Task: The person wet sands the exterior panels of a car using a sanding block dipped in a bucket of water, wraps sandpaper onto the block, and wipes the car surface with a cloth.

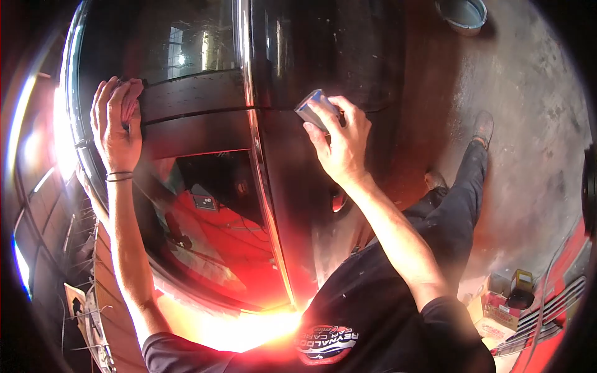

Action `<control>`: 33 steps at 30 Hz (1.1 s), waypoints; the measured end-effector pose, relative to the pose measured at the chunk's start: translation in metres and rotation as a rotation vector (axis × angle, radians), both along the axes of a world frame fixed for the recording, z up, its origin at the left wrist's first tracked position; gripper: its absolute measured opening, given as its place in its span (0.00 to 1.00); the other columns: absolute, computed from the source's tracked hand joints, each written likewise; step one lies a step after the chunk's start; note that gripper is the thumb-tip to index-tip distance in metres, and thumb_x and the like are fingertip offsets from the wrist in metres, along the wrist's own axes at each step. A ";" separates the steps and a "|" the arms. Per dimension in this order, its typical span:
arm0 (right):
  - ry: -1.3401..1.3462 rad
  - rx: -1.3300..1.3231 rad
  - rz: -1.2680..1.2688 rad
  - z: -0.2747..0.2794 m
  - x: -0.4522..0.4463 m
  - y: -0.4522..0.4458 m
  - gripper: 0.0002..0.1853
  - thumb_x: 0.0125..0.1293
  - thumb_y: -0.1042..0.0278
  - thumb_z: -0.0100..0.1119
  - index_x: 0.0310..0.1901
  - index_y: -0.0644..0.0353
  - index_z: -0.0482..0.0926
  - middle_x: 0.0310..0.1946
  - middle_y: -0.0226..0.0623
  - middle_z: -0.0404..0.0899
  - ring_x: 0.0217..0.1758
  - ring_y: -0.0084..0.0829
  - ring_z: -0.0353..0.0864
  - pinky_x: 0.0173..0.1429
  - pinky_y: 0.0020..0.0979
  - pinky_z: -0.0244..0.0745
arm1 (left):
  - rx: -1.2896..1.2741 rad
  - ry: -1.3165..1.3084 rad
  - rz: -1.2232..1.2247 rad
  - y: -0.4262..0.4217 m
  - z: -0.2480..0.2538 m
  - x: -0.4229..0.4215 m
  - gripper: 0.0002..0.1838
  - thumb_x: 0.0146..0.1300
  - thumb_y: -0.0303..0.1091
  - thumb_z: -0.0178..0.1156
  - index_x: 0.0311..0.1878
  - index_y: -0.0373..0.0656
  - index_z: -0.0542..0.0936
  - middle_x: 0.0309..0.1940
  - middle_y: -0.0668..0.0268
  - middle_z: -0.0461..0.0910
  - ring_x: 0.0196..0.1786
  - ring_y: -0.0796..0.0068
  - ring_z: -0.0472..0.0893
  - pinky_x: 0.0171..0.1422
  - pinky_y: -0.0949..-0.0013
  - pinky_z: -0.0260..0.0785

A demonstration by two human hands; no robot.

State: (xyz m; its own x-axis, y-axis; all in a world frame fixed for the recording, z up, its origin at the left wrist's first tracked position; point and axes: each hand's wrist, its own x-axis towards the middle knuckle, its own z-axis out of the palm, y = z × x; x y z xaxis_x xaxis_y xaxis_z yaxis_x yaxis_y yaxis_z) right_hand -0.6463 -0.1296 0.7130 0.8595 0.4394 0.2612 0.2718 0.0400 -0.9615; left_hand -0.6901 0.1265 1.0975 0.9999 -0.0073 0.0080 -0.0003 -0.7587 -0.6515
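A dark car with glossy panels and side windows fills the space before me. High on the left, along the dark pillar by the roof edge, my left hand is closed around a crumpled reddish cloth. My right hand grips a small grey and blue block between thumb and fingers, at the door panel just right of the bright trim strip. Whether the block touches the paint, I cannot tell. The lower window reflects red surfaces and strong light.
A round bucket stands on the wet-looking concrete floor at the upper right. Cardboard boxes and a yellow and black item are at the lower right. My shoe is near the car's side.
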 end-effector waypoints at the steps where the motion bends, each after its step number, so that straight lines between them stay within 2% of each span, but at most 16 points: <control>1: 0.041 0.028 0.003 0.001 -0.004 0.004 0.26 0.77 0.54 0.79 0.74 0.39 0.88 0.70 0.37 0.81 0.70 0.45 0.80 0.72 0.52 0.71 | 0.002 -0.011 0.000 0.003 0.000 -0.003 0.24 0.78 0.22 0.68 0.74 0.46 0.84 0.72 0.59 0.89 0.81 0.48 0.81 0.88 0.44 0.71; 10: -0.037 0.021 -0.148 0.005 0.103 0.087 0.21 0.76 0.55 0.78 0.68 0.46 0.92 0.62 0.40 0.88 0.66 0.48 0.87 0.72 0.49 0.81 | -0.097 -0.026 0.069 -0.002 0.005 -0.006 0.24 0.76 0.19 0.67 0.72 0.45 0.86 0.74 0.59 0.87 0.84 0.49 0.78 0.88 0.47 0.72; 11: 0.040 0.065 -0.135 0.015 0.115 0.079 0.19 0.79 0.55 0.76 0.65 0.50 0.93 0.58 0.47 0.92 0.62 0.50 0.90 0.68 0.50 0.85 | -0.137 -0.060 0.047 -0.004 0.005 -0.004 0.23 0.76 0.19 0.67 0.72 0.45 0.86 0.73 0.58 0.88 0.83 0.48 0.79 0.88 0.47 0.72; 14: 0.851 0.423 0.379 0.063 0.131 0.013 0.24 0.85 0.53 0.73 0.75 0.54 0.85 0.63 0.27 0.90 0.65 0.21 0.87 0.66 0.33 0.83 | -0.256 -0.199 0.010 -0.016 0.000 0.008 0.19 0.76 0.20 0.67 0.67 0.46 0.89 0.67 0.56 0.90 0.76 0.48 0.83 0.83 0.50 0.76; 15: 1.086 0.414 0.479 0.073 0.136 -0.013 0.25 0.86 0.51 0.71 0.76 0.50 0.83 0.65 0.28 0.89 0.68 0.23 0.87 0.68 0.30 0.81 | -0.423 -0.276 0.093 -0.035 -0.018 0.014 0.17 0.76 0.21 0.67 0.64 0.46 0.90 0.63 0.57 0.90 0.72 0.48 0.85 0.79 0.51 0.77; 16: 1.264 0.541 0.557 0.079 0.135 -0.038 0.26 0.87 0.46 0.67 0.78 0.48 0.81 0.66 0.29 0.89 0.72 0.28 0.87 0.69 0.38 0.81 | -0.590 -0.360 0.161 -0.062 -0.039 0.031 0.15 0.76 0.21 0.67 0.62 0.46 0.90 0.60 0.57 0.91 0.67 0.48 0.87 0.75 0.51 0.79; 18: 1.520 0.702 0.659 0.082 0.134 -0.077 0.32 0.90 0.38 0.56 0.81 0.50 0.78 0.73 0.39 0.86 0.83 0.53 0.80 0.80 0.76 0.75 | -0.836 -0.403 0.095 -0.137 -0.082 0.066 0.10 0.77 0.26 0.66 0.57 0.44 0.90 0.53 0.59 0.93 0.60 0.51 0.88 0.68 0.52 0.81; 19: 1.641 0.843 0.754 0.087 0.139 -0.095 0.31 0.91 0.37 0.53 0.80 0.50 0.79 0.75 0.38 0.85 0.84 0.56 0.78 0.80 0.83 0.72 | -1.076 -0.425 0.096 -0.183 -0.097 0.083 0.08 0.80 0.30 0.65 0.55 0.44 0.90 0.53 0.58 0.92 0.61 0.50 0.88 0.68 0.51 0.81; 21: 1.749 0.864 0.792 0.091 0.155 -0.132 0.31 0.92 0.34 0.48 0.77 0.48 0.82 0.68 0.33 0.90 0.71 0.42 0.89 0.76 0.61 0.84 | -1.558 -0.434 0.218 -0.242 -0.170 0.097 0.27 0.78 0.41 0.74 0.74 0.39 0.82 0.69 0.49 0.82 0.71 0.47 0.84 0.79 0.47 0.77; 22: 1.719 0.794 0.670 0.075 0.167 -0.152 0.31 0.92 0.35 0.46 0.76 0.50 0.82 0.64 0.31 0.92 0.63 0.36 0.92 0.74 0.51 0.87 | -1.837 -0.403 0.308 -0.274 -0.197 0.107 0.45 0.73 0.47 0.80 0.85 0.36 0.72 0.81 0.43 0.73 0.79 0.44 0.79 0.85 0.46 0.74; 23: 1.686 0.759 0.544 0.078 0.182 -0.168 0.32 0.92 0.36 0.46 0.78 0.51 0.80 0.70 0.35 0.88 0.69 0.36 0.90 0.75 0.49 0.87 | -1.579 -0.385 0.224 -0.292 -0.216 0.117 0.51 0.70 0.47 0.83 0.89 0.36 0.68 0.89 0.42 0.64 0.86 0.43 0.75 0.87 0.46 0.72; 24: 1.618 0.645 0.431 0.103 0.197 -0.177 0.36 0.89 0.33 0.49 0.81 0.52 0.76 0.76 0.40 0.83 0.75 0.40 0.85 0.76 0.48 0.87 | -1.573 -0.339 0.240 -0.302 -0.201 0.133 0.48 0.71 0.45 0.82 0.88 0.37 0.71 0.88 0.41 0.68 0.88 0.42 0.73 0.90 0.46 0.70; 26: 1.444 0.602 0.656 0.109 0.236 -0.202 0.40 0.87 0.30 0.53 0.84 0.54 0.73 0.81 0.45 0.78 0.80 0.45 0.81 0.76 0.52 0.87 | -1.724 -0.563 0.119 -0.298 -0.159 0.154 0.40 0.74 0.45 0.78 0.82 0.36 0.78 0.80 0.42 0.78 0.83 0.46 0.78 0.86 0.50 0.73; 29: 1.578 0.507 0.463 0.061 0.313 -0.255 0.41 0.84 0.30 0.56 0.83 0.54 0.74 0.81 0.45 0.78 0.79 0.49 0.82 0.73 0.59 0.87 | -1.929 -1.196 0.377 -0.328 0.043 0.170 0.19 0.80 0.42 0.69 0.63 0.37 0.89 0.55 0.53 0.88 0.62 0.59 0.88 0.67 0.58 0.79; 31: 1.486 0.318 0.302 0.036 0.354 -0.283 0.39 0.84 0.31 0.56 0.82 0.52 0.75 0.81 0.43 0.79 0.77 0.47 0.83 0.71 0.57 0.87 | -1.665 -1.270 0.099 -0.322 0.118 0.146 0.19 0.80 0.42 0.69 0.62 0.37 0.89 0.55 0.54 0.88 0.62 0.59 0.88 0.67 0.58 0.79; 33: 1.388 0.168 0.250 0.008 0.397 -0.316 0.39 0.83 0.33 0.59 0.82 0.54 0.74 0.78 0.43 0.81 0.76 0.45 0.83 0.71 0.57 0.84 | -1.300 -0.974 -0.323 -0.306 0.158 0.130 0.19 0.80 0.42 0.69 0.62 0.37 0.89 0.55 0.54 0.88 0.61 0.59 0.88 0.67 0.58 0.79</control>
State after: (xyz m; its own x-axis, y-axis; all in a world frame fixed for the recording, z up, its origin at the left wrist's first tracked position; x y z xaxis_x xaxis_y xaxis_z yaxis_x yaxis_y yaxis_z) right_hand -0.2495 -0.4459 0.7207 0.3625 0.6645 -0.6535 -0.9053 0.0845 -0.4163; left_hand -0.5606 -0.1792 1.2558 0.5744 0.3116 0.7569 -0.2543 -0.8110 0.5269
